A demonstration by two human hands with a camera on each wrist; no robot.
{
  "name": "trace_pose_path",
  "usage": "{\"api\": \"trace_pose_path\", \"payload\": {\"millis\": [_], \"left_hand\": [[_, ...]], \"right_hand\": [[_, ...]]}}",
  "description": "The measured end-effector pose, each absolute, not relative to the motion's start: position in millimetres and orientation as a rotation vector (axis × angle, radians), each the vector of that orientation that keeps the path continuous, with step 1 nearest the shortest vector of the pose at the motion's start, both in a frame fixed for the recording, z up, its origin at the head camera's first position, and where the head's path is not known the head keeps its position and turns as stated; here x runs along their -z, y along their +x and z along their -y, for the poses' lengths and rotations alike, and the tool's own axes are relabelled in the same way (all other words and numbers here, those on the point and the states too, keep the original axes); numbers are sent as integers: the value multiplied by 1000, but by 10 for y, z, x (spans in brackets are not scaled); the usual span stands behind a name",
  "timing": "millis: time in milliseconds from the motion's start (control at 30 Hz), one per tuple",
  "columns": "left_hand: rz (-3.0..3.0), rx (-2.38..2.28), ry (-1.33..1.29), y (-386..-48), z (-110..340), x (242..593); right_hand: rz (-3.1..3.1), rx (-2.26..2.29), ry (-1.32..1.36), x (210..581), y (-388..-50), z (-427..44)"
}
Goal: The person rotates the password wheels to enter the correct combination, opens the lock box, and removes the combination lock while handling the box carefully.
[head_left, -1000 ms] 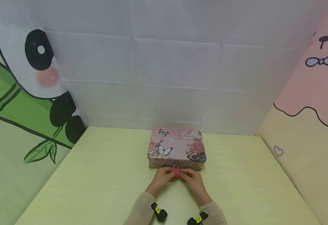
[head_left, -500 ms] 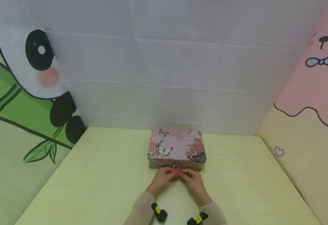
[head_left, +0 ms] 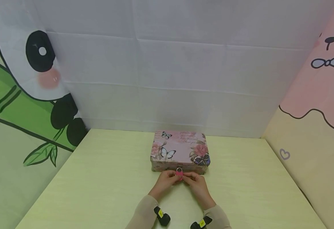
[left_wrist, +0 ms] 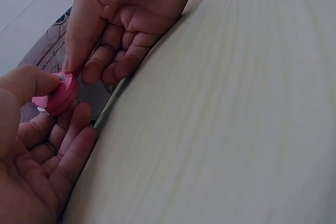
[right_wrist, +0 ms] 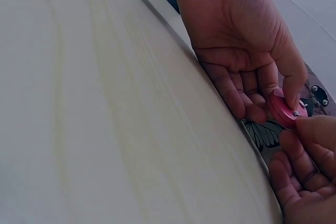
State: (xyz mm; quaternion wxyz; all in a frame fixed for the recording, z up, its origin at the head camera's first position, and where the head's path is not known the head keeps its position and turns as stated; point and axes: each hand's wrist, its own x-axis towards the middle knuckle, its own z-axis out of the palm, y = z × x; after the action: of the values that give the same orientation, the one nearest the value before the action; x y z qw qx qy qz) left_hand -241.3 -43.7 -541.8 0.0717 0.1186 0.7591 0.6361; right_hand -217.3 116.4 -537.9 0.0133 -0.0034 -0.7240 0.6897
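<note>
A small pink padlock [head_left: 179, 174] hangs by its silver shackle at the front clasp of a pink box [head_left: 181, 147] printed with butterflies and roses. My left hand [head_left: 166, 182] pinches the padlock's left side, its thumb lying across the pink body in the left wrist view. From the right, my right hand [head_left: 196, 184] pinches the other side between thumb and finger. A tiny dial shows on the padlock [right_wrist: 287, 109] in the right wrist view; its digits are too small to read. The fingers below the padlock are loosely curled. The box lid is down.
The box stands near the back of a pale yellow table [head_left: 112, 178], close to a white back sheet [head_left: 181, 63]. Printed cartoon panels rise at the left and right. Each beige sleeve has a black wrist camera [head_left: 162, 217] strapped on.
</note>
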Motion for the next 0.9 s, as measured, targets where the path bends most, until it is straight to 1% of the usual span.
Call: {"api": "trace_pose_path", "payload": {"millis": [133, 367, 633, 900], "left_hand": [[-2274, -1923, 368, -2405, 436, 5406], [-2253, -1953, 383, -2293, 441, 5181], [-2237, -1966, 316, -2405, 429, 5423], [-2154, -2031, 333, -2417, 488, 5462]], "right_hand": [[2259, -2143, -6, 5389, -2174, -1165], [2262, -2146, -5, 5388, -2169, -1171], [2252, -2137, 15, 5394, -2172, -1171], [2248, -2140, -3, 5387, -2173, -1160]]}}
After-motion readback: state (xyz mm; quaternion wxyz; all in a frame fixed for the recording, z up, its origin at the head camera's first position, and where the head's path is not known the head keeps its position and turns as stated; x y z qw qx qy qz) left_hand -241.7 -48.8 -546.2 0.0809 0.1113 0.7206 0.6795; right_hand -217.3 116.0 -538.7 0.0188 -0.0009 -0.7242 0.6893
